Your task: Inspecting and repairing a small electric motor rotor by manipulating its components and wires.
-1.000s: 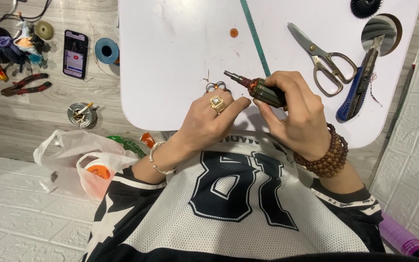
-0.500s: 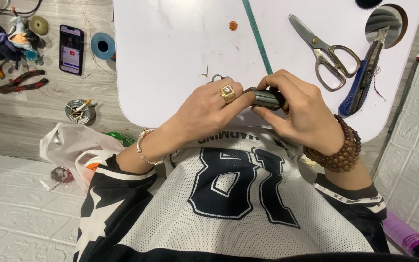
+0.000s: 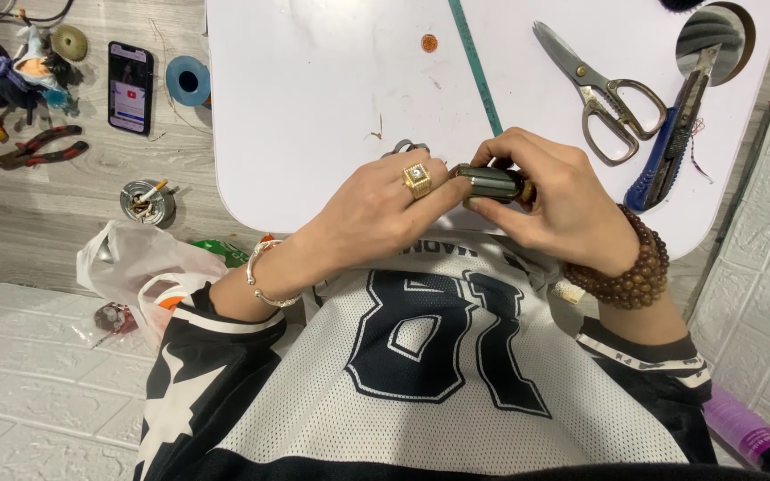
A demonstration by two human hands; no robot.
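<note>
1. Your left hand (image 3: 376,209) and right hand (image 3: 559,200) meet at the near edge of the white tabletop (image 3: 314,98), both closed around a small dark cylinder (image 3: 489,183).
2. The cylinder lies crosswise between your hands, its long axis running left to right; your right hand wraps more of it, while your left fingers pinch the near end.
3. It looks dark, metallic and ribbed, mostly hidden.
4. Scissors (image 3: 603,93) and a blue utility knife (image 3: 675,138) lie beyond your right hand.

A white table over a pale wooden floor

The white table (image 3: 314,98) has rounded corners and a scuffed top; the wood-grain floor (image 3: 64,214) meets white brick-pattern flooring (image 3: 28,392) on both sides, under even, soft light.
</note>
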